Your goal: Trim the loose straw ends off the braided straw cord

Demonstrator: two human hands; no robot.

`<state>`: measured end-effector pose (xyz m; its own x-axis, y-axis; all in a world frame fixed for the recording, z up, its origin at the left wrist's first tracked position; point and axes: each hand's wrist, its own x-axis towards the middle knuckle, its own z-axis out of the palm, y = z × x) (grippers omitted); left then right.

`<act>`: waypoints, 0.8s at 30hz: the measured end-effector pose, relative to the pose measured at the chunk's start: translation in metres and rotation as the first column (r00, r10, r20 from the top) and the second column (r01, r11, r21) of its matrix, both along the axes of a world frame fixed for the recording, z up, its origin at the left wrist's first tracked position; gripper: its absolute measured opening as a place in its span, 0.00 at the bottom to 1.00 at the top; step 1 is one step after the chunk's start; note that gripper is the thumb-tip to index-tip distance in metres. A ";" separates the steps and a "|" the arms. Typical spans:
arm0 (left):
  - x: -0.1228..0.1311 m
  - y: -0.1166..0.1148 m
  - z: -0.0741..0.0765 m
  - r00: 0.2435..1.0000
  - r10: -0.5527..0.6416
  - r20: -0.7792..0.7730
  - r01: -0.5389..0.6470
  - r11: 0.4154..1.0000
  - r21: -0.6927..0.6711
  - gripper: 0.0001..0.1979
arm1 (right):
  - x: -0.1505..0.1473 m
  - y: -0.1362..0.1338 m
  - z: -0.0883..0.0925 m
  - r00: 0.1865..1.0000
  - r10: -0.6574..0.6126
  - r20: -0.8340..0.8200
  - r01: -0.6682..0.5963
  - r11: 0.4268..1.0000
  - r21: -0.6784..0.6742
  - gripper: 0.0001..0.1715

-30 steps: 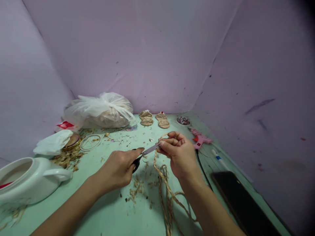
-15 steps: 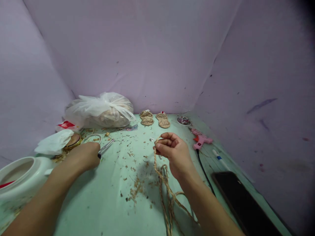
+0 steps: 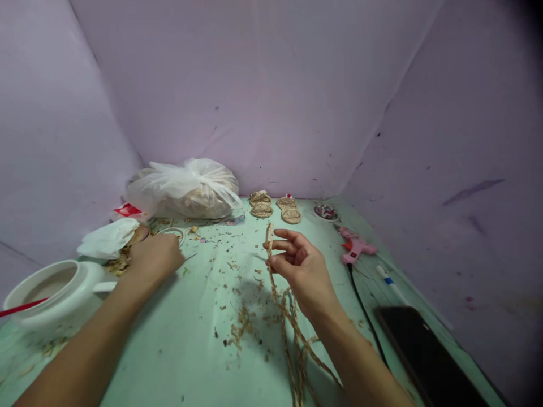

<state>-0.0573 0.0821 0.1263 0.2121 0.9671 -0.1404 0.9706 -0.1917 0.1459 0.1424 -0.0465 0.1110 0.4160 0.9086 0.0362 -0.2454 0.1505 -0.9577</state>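
Observation:
My right hand (image 3: 301, 265) pinches a braided straw cord (image 3: 271, 271) between thumb and fingers. A short end of the cord stands up above the fingertips, and the rest hangs in loose strands (image 3: 297, 350) to the table. Over at the left, my left hand (image 3: 159, 254) is closed, knuckles up, low over the table. A thin metal tip pokes out to its right; it belongs to a pair of scissors (image 3: 192, 256) whose handles the hand hides.
Small straw slippers (image 3: 261, 204) lie at the back beside a stuffed plastic bag (image 3: 190, 189). To the right are a bead dish (image 3: 326, 212), a pink glue gun (image 3: 356, 246), a marker (image 3: 392, 285) and a phone (image 3: 424, 356). A white pot (image 3: 91, 288) stands left; straw scraps (image 3: 241, 325) litter the middle.
The view has turned slightly left. My left hand now covers more of the scissors, leaving only the tip showing. The cord's end now stands straighter above my right fingers.

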 end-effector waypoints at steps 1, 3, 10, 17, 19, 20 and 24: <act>0.007 -0.007 0.001 0.999 -0.024 0.036 0.024 1.000 0.002 0.11 | 0.000 0.000 0.000 1.000 0.003 0.010 -0.003 1.000 0.001 0.25; 0.024 -0.024 0.003 0.976 -0.112 0.186 0.125 0.990 -0.062 0.16 | -0.002 -0.001 -0.001 0.999 0.010 0.032 -0.011 1.000 0.007 0.26; 0.065 -0.072 0.009 0.529 0.009 0.849 0.212 0.967 -0.142 0.09 | -0.009 -0.003 0.000 0.994 0.055 0.098 -0.054 0.998 -0.017 0.30; 0.065 -0.071 -0.007 0.626 -0.238 0.743 0.213 0.968 0.132 0.09 | -0.019 -0.007 -0.010 0.943 0.069 0.325 -0.070 0.998 -0.009 0.32; 0.065 -0.066 -0.011 0.628 -0.208 0.750 0.168 0.977 0.131 0.10 | -0.020 -0.007 -0.011 0.948 0.098 0.303 -0.095 0.995 -0.025 0.32; 0.064 -0.063 -0.012 0.621 -0.176 0.764 0.140 0.984 0.112 0.11 | -0.020 -0.007 -0.011 0.959 0.108 0.261 -0.102 0.994 -0.038 0.32; 0.065 -0.060 -0.012 0.508 0.072 0.858 0.261 0.937 -0.233 0.16 | -0.014 -0.002 -0.010 0.997 0.061 0.050 -0.059 0.997 -0.048 0.32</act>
<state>0.0075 0.0225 0.1147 0.4754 0.8732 -0.1075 0.3233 -0.0598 0.9444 0.1280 -0.0482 0.1013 0.3594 0.9331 0.0135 -0.2027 0.0921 -0.9749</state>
